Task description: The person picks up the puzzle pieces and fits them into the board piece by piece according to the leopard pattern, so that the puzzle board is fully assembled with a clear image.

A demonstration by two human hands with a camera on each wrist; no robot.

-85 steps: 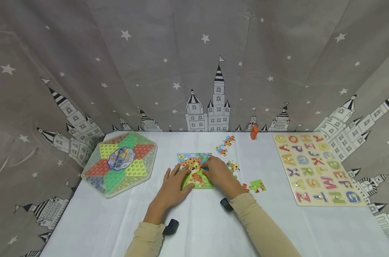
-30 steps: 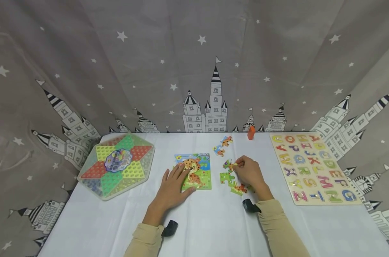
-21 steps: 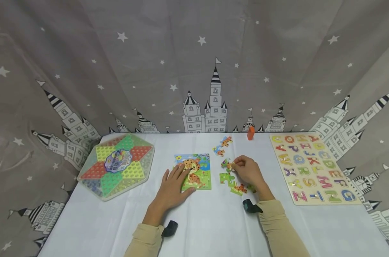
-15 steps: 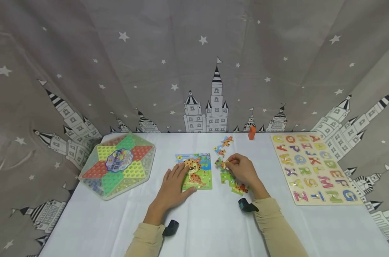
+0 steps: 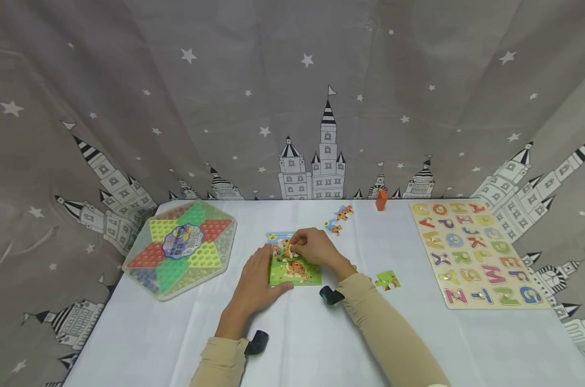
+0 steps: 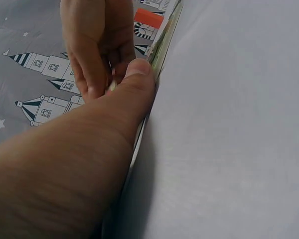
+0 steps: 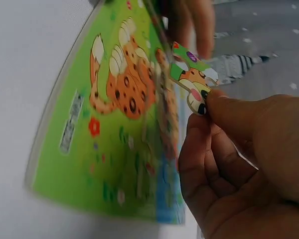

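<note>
While resting the left hand (image 5: pixel 253 285) against the left side of a square puzzle board (image 5: pixel 307 278), pinches one small jigsaw piece (image 7: pixel 193 74) between thumb and fingertips of the right hand (image 5: pixel 317 247). Holds that piece over the upper part of the board, showing, in the right wrist view, part of a spotted animal's face with a purple flower on green. Cannot tell about contact between piece and board. Lays the left fingers close together along the board's left edge, with the thumb spread away from them by the near edge.

Has the board lying on a white tablecloth (image 5: pixel 297 349), between the hands, printed with a spotted animal on grass. Wears beige sleeves (image 5: pixel 219 360) and a black wrist device (image 5: pixel 257 343) at each cuff.

Has two loose blue-and-orange pieces (image 5: pixel 338 219) beyond the right hand, and a green piece (image 5: pixel 388 279) just right of the right forearm, with other bits partly hidden by that arm. Shows a hexagonal board game (image 5: pixel 168 277) at left, a wooden alphabet board (image 5: pixel 481 255) at right, an orange block (image 5: pixel 381 200) at the far edge, and behind, a grey curtain (image 5: pixel 215 80) printed with castles and stars.
</note>
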